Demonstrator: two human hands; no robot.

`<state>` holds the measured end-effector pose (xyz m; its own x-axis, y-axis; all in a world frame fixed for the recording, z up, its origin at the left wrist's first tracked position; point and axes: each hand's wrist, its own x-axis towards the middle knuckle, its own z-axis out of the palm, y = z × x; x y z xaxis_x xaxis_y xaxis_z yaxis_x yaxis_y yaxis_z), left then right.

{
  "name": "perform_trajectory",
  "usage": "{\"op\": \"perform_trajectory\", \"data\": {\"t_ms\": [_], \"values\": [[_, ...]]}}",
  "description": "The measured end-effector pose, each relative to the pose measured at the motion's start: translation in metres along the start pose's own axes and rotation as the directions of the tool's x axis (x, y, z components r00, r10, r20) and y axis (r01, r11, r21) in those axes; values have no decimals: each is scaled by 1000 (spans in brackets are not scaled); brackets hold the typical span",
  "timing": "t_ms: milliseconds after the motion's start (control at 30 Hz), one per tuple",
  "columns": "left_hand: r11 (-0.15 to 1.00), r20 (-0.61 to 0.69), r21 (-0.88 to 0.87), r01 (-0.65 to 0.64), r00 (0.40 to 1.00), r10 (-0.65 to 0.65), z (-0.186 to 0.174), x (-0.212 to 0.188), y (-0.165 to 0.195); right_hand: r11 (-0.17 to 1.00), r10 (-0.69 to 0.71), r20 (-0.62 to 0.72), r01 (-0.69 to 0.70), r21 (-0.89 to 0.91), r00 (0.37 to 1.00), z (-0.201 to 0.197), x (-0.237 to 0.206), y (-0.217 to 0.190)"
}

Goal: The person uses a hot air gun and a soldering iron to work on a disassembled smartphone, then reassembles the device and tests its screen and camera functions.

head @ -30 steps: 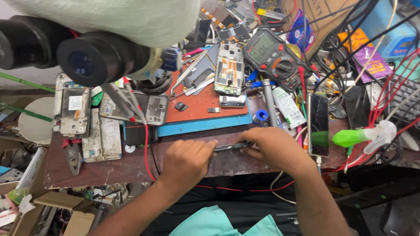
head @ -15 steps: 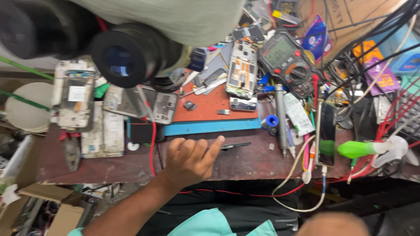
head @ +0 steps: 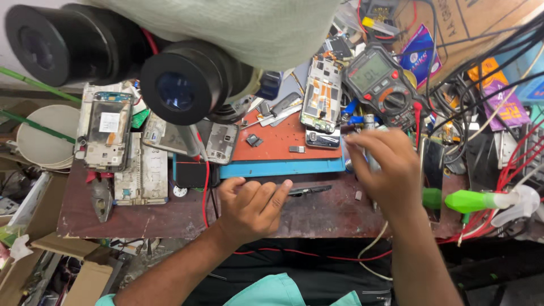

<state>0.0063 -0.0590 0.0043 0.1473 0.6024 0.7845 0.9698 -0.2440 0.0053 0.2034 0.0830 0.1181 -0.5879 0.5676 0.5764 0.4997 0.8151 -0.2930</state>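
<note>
The left hand (head: 249, 207) lies palm down on the brown surface (head: 130, 218) at lower centre of the frame, fingers (head: 277, 192) loosely curled and holding nothing; its fingertips sit just beside a thin dark tool (head: 309, 190). The tool lies flat, its long axis running left to right with a slight upward tilt toward the right; which end is the tip cannot be told. The right hand (head: 385, 167) hovers right of centre, above the tool's right end, fingers bent together near a small metal cylinder (head: 369, 122); whether they grip anything cannot be told. Above the tool lies a red and blue mat (head: 277, 153) carrying a phone frame (head: 322, 93). A multimeter (head: 379, 85) sits at upper right, and microscope eyepieces (head: 181, 82) fill the upper left.
</note>
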Motion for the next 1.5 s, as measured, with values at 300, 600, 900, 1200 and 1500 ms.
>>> {"op": "perform_trajectory", "data": {"t_ms": [300, 600, 900, 1200, 1500], "values": [[991, -48, -124, 55, 997, -61, -1, 4, -3, 967, -187, 215, 218, -133, 959, 60, -32, 64], [920, 64, -329, 213, 977, -203, 3, 18, 4, 992, -58, 184, 77, -101, 981, 46, -29, 54], [942, 5, -263, 211, 976, -217, 27, 39, 8, 884, 349, 18, -335, 325, 937, 23, -53, 13], [932, 15, -303, 201, 978, -206, 40, 35, -3, 981, -174, -182, 186, 48, 968, 61, -58, 17], [928, 39, -320, 193, 981, -191, 44, 34, -2, 932, -361, -226, 358, -58, 905, 75, -71, 29]]}}
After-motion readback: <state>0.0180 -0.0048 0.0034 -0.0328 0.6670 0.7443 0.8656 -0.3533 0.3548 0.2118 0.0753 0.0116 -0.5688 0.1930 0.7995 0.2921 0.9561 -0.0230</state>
